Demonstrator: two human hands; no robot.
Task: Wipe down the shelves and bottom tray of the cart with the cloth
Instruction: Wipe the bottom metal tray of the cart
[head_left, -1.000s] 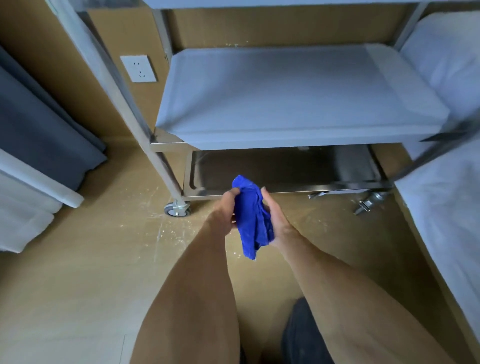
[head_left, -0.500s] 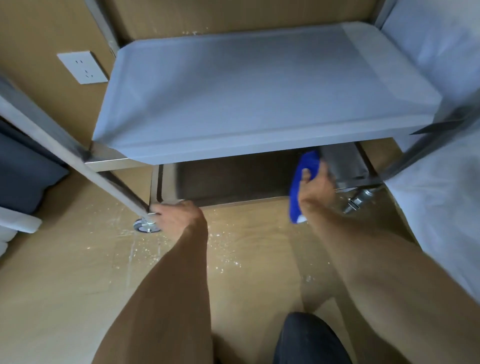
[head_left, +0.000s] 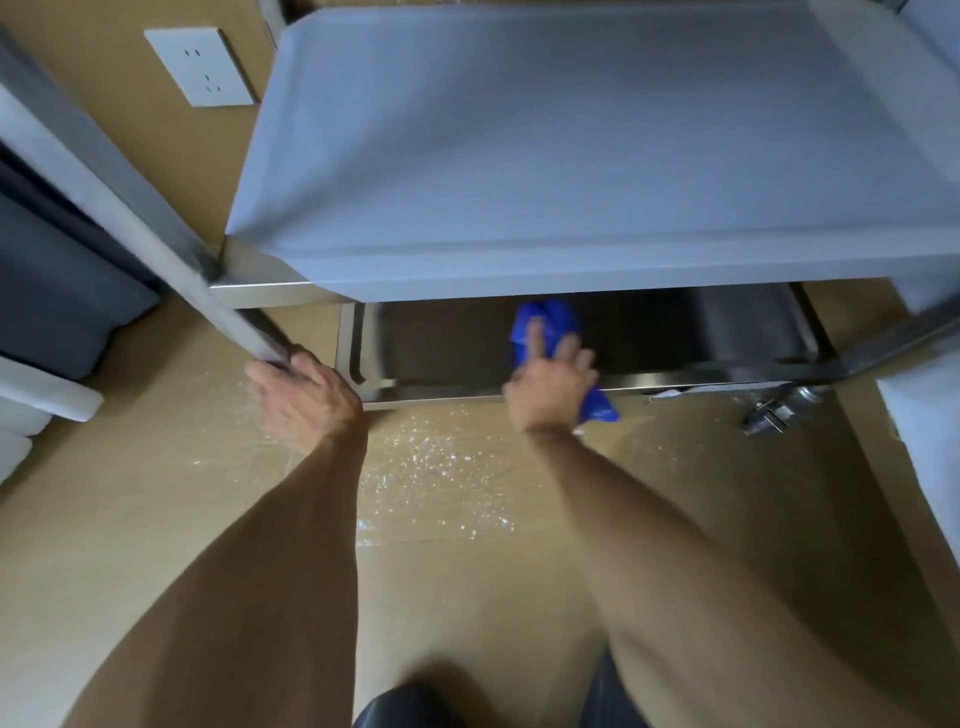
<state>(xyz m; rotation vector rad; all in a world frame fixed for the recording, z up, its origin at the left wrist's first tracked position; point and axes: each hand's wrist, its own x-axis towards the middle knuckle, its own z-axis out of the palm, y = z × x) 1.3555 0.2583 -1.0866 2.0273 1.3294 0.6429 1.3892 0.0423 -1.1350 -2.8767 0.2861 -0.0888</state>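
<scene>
Blue cloth bunched, R hand pressing

dim, soft; motion blur, fisheye edges.

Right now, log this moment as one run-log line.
step: wiping bottom tray | right hand: presses blue cloth on tray | left hand: grips cart leg | middle shelf: bare

Glossy steel bottom tray, soft blue cloth, matt film-covered shelf, smooth wood-look floor.
</scene>
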